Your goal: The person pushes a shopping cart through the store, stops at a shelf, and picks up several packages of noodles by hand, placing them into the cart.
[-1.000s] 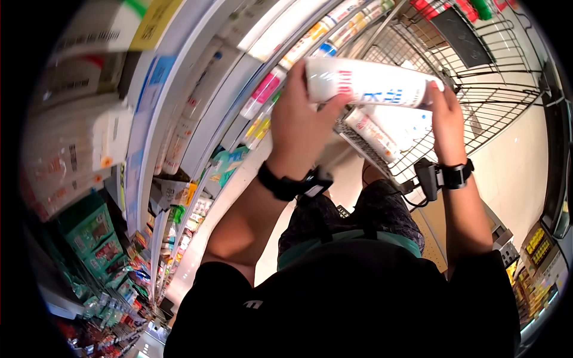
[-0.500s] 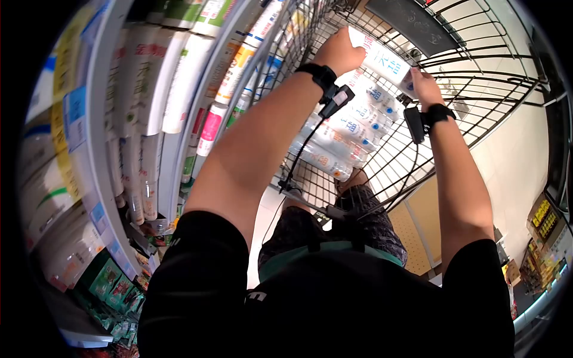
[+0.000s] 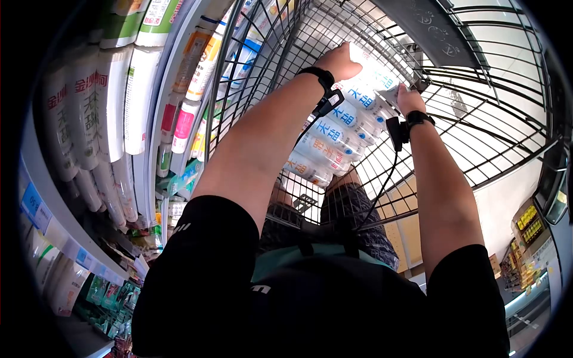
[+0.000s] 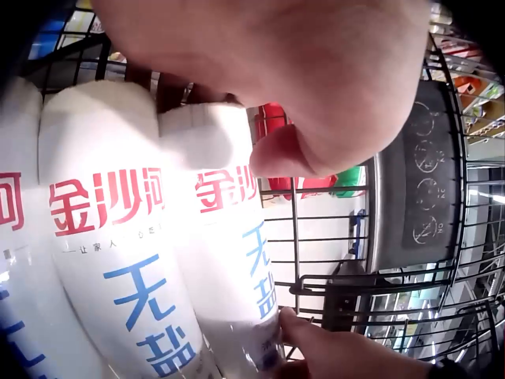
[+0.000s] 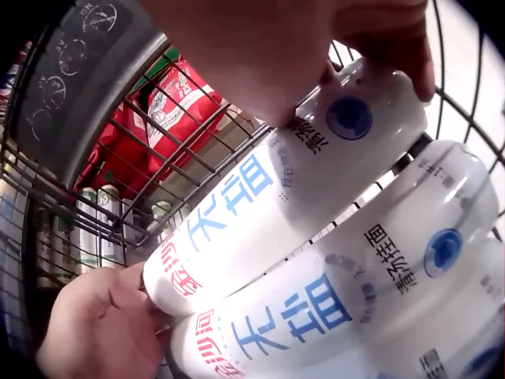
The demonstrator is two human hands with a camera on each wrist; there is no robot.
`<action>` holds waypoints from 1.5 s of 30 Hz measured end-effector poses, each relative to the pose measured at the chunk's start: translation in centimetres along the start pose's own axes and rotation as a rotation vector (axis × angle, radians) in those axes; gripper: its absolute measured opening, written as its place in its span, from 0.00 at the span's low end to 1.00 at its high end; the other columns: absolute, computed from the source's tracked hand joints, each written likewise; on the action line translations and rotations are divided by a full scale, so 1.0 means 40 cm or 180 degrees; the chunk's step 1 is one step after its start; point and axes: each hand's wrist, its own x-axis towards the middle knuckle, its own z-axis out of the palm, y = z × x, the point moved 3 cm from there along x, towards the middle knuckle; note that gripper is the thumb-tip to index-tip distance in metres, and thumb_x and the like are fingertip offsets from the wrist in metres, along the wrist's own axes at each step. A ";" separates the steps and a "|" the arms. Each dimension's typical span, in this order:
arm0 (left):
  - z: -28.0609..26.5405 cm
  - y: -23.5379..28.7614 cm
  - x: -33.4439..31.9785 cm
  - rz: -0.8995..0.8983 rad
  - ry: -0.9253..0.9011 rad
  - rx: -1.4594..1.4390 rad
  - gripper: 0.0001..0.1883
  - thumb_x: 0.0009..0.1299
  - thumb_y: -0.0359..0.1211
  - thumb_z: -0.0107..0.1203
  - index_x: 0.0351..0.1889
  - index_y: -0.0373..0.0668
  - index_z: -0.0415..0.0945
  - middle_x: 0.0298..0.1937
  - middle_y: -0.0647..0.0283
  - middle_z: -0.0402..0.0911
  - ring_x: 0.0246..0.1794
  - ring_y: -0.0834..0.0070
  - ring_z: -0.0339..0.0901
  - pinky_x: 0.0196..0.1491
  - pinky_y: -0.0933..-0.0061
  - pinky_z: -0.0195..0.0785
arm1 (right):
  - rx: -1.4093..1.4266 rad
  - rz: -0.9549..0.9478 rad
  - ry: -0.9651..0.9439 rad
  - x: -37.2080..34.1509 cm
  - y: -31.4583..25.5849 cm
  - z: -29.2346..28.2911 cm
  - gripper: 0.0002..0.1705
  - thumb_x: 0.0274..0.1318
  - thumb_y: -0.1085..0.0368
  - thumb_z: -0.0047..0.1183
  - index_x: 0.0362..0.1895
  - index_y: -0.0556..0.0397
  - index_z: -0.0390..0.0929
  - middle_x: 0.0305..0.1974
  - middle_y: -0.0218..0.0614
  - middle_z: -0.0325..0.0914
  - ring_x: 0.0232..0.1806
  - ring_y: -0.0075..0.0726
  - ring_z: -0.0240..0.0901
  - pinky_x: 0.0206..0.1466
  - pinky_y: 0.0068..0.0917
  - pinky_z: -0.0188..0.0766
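A white cylindrical pack of dried noodles [image 3: 377, 74] with red and blue lettering lies in the wire shopping cart [image 3: 483, 128], at the end of a row of similar noodle packs [image 3: 334, 134]. My left hand [image 3: 339, 62] grips its far end, thumb along the side in the left wrist view [image 4: 276, 146]. At the opposite end, by the blue round mark, my right hand [image 3: 410, 101] curls its fingers over the wrapper. In the right wrist view, the held pack [image 5: 245, 193] lies right alongside a neighbouring noodle pack [image 5: 308, 308].
Shelves of noodle packs [image 3: 98, 107] stand along the left, close to the cart's wire side. A dark plastic panel [image 3: 433, 33] hangs on the cart's far side. Red packages [image 5: 177, 106] show beyond the wires. My legs are right behind the cart.
Both hands have carried the noodle pack from beside the shelf, over the cart, and down into it beside the other packs. The head view has shifted towards the cart.
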 end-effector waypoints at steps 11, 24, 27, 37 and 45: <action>-0.020 0.012 -0.018 -0.0144 0.0315 0.0012 0.30 0.60 0.43 0.49 0.54 0.28 0.66 0.54 0.41 0.74 0.55 0.55 0.73 0.61 0.61 0.64 | -0.0793 -0.0030 -0.0042 -0.073 -0.042 -0.049 0.34 0.58 0.42 0.40 0.58 0.54 0.74 0.67 0.49 0.57 0.65 0.55 0.59 0.67 0.42 0.58; 0.025 -0.078 -0.179 -0.0946 0.0380 -0.0859 0.32 0.66 0.49 0.44 0.55 0.27 0.68 0.50 0.39 0.77 0.54 0.50 0.74 0.57 0.60 0.64 | 0.0720 -0.1302 0.0740 -0.184 -0.162 -0.122 0.24 0.58 0.51 0.41 0.46 0.55 0.80 0.43 0.59 0.78 0.51 0.62 0.73 0.58 0.43 0.68; 0.057 -0.091 -0.170 -0.0877 0.0556 -0.0861 0.25 0.66 0.40 0.49 0.55 0.31 0.68 0.46 0.44 0.78 0.50 0.51 0.76 0.53 0.61 0.67 | 0.1438 -0.1405 0.0756 -0.180 -0.140 -0.125 0.26 0.60 0.48 0.43 0.46 0.58 0.79 0.41 0.51 0.80 0.46 0.51 0.76 0.53 0.36 0.68; -0.098 0.193 -0.674 0.0237 0.0934 -0.1522 0.17 0.67 0.36 0.50 0.50 0.34 0.72 0.47 0.47 0.78 0.50 0.59 0.77 0.52 0.63 0.68 | 0.3510 -0.2348 -0.0950 -0.518 -0.186 -0.146 0.18 0.68 0.57 0.43 0.45 0.60 0.75 0.38 0.35 0.77 0.38 0.27 0.72 0.49 0.25 0.69; -0.360 0.041 -1.130 0.0905 0.2126 -0.0902 0.11 0.69 0.26 0.49 0.49 0.37 0.73 0.46 0.60 0.78 0.48 0.71 0.76 0.53 0.72 0.68 | 0.3346 -0.3600 -0.1118 -0.952 -0.256 -0.097 0.16 0.68 0.61 0.40 0.42 0.62 0.73 0.34 0.36 0.73 0.37 0.29 0.68 0.47 0.26 0.65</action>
